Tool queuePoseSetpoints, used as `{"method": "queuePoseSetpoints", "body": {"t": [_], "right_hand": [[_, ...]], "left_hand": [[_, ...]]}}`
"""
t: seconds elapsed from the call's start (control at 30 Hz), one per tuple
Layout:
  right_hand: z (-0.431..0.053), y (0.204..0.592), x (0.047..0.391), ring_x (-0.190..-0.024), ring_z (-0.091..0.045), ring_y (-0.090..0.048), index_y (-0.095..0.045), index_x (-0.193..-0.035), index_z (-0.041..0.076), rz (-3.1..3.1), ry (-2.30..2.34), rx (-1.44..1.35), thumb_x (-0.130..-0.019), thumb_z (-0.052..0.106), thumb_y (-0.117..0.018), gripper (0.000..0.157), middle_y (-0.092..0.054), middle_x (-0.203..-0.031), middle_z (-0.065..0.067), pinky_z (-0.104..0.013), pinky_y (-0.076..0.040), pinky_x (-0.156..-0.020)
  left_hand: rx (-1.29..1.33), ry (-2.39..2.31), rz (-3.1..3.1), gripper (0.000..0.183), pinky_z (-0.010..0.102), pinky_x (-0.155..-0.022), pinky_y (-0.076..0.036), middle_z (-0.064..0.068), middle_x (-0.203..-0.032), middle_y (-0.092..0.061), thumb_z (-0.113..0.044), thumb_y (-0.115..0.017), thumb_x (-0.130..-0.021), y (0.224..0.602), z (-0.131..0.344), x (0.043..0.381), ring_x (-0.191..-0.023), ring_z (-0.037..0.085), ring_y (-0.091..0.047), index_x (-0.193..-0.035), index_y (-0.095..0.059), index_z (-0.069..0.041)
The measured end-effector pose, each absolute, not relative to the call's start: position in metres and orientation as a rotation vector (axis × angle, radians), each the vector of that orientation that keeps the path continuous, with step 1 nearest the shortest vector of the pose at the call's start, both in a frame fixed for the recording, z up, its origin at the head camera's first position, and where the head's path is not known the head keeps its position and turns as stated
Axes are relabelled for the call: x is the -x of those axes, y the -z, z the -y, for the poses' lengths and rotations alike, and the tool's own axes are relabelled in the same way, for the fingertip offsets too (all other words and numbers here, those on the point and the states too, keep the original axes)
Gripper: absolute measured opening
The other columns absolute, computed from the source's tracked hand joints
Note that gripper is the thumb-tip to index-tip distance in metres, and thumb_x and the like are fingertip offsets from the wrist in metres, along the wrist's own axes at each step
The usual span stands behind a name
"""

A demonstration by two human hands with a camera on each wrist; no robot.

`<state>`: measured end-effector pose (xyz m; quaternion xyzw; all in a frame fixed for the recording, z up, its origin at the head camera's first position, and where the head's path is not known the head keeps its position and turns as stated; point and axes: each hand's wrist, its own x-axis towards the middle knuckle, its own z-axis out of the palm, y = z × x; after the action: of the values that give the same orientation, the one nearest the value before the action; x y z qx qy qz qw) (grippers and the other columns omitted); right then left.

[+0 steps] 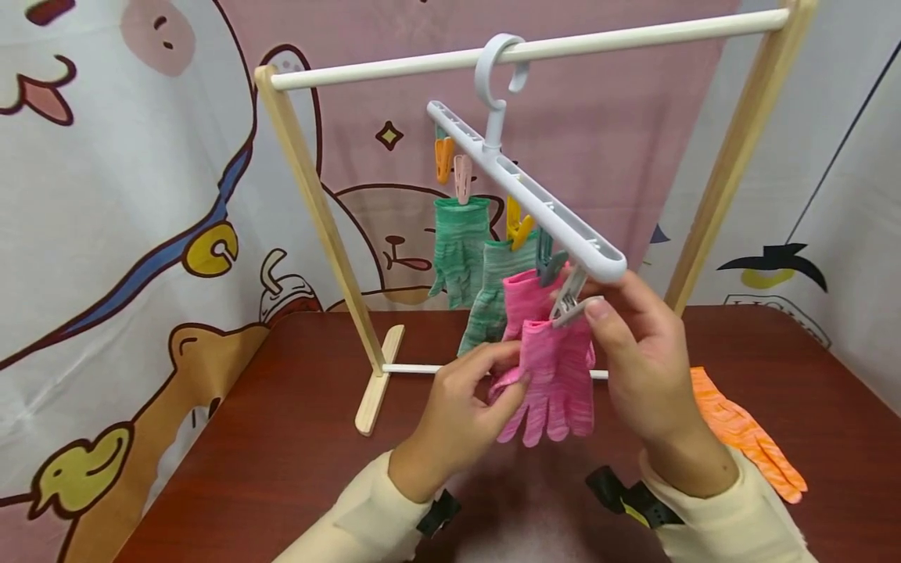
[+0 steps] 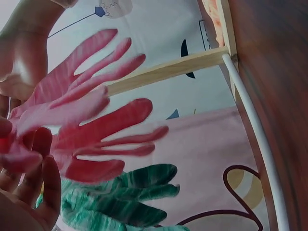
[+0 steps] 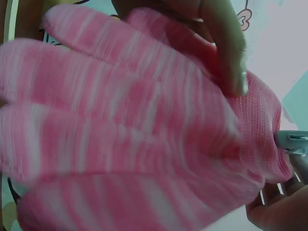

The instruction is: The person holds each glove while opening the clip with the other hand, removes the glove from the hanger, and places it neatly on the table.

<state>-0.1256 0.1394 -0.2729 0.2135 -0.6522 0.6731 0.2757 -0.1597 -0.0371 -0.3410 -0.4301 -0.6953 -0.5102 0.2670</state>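
Pink knit makes up the near glove (image 1: pixel 556 371), which in the head view hangs cuff-up below the front end of the white hanger (image 1: pixel 494 139), a grey clip (image 1: pixel 568 307) at its cuff. The right hand (image 1: pixel 651 363) pinches that clip, while the left hand (image 1: pixel 461 410) pinches pink fabric at the glove's side. It looks light, soft and stretchy, neither fragile nor slippery; the cuff seems the surest hold, since the limp fingers would likely swing. At right, outlined capitals (image 1: pixel 746 299) below a hat drawing are too small and faint to read surely. From the left wrist, the glove's fingers splay beside the other pink glove (image 2: pixel 103 125), with green fabric (image 2: pixel 139 197) beyond; the right hand's grip cannot be told here. From the right wrist, streaky pink fabric fills most of the view, its ribbed cuff meeting the clip; no brand or label shows on it.
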Motion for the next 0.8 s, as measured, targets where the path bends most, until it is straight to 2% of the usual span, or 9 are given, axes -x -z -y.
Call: {"method": "queuePoseSetpoints", "body": {"t": [0.1,0.27,0.33,0.47,0.67,0.8], "right_hand": [[-0.14,0.273,0.125,-0.112,-0.021,-0.06,-0.054,-0.139,0.0,1.765,-1.791,-0.584,-0.097,0.0,-0.047,0.043,-0.063,-0.126,-0.015,-0.02,-0.054,-0.091],[-0.141,0.273,0.124,-0.116,-0.024,-0.059,-0.054,-0.139,0.0,1.787,-1.792,-0.56,-0.097,0.001,-0.047,0.043,-0.061,-0.133,-0.018,-0.021,-0.054,-0.091],[-0.141,0.273,0.124,-0.114,-0.024,-0.061,-0.053,-0.14,0.0,1.788,-1.804,-0.549,-0.097,0.001,-0.046,0.043,-0.06,-0.132,-0.021,-0.022,-0.056,-0.087],[-0.14,0.272,0.124,-0.108,-0.023,-0.062,-0.053,-0.139,-0.001,1.778,-1.819,-0.54,-0.096,0.0,-0.047,0.043,-0.059,-0.125,-0.023,-0.023,-0.057,-0.084],[-0.138,0.273,0.126,-0.112,-0.023,-0.061,-0.055,-0.136,-0.005,1.699,-1.84,-0.597,-0.096,-0.003,-0.049,0.04,-0.064,-0.121,-0.017,-0.022,-0.051,-0.098],[-0.139,0.274,0.129,-0.111,-0.022,-0.063,-0.054,-0.134,-0.008,1.638,-1.859,-0.699,-0.098,-0.004,-0.048,0.037,-0.067,-0.117,-0.015,-0.023,-0.05,-0.101]], "left_hand": [[1.152,1.411,1.893,0.029,0.016,-0.06,-0.052,0.009,-0.093,-0.068,-0.002,-0.071,-0.09,0.339,0.033,0.159,-0.075,0.01,-0.057,-0.119,-0.066,-0.002],[1.104,1.437,1.914,0.026,0.017,-0.058,-0.049,0.006,-0.084,-0.063,-0.007,-0.07,-0.092,0.333,0.024,0.158,-0.071,0.007,-0.052,-0.117,-0.066,-0.003],[1.081,1.447,1.916,0.025,0.019,-0.054,-0.045,0.003,-0.078,-0.058,-0.01,-0.07,-0.093,0.33,0.02,0.157,-0.068,0.007,-0.048,-0.116,-0.066,-0.004],[1.037,1.51,1.918,0.024,0.019,-0.055,-0.047,0.002,-0.075,-0.058,-0.012,-0.068,-0.094,0.323,0.014,0.157,-0.066,0.008,-0.05,-0.117,-0.066,-0.005],[0.992,1.619,1.916,0.022,0.019,-0.059,-0.051,0.005,-0.076,-0.063,-0.013,-0.068,-0.095,0.316,0.007,0.155,-0.068,0.006,-0.054,-0.115,-0.067,-0.005],[0.986,1.615,1.909,0.02,0.019,-0.058,-0.052,0.005,-0.074,-0.064,-0.012,-0.068,-0.094,0.314,0.007,0.154,-0.067,0.004,-0.054,-0.113,-0.068,-0.004]]}}
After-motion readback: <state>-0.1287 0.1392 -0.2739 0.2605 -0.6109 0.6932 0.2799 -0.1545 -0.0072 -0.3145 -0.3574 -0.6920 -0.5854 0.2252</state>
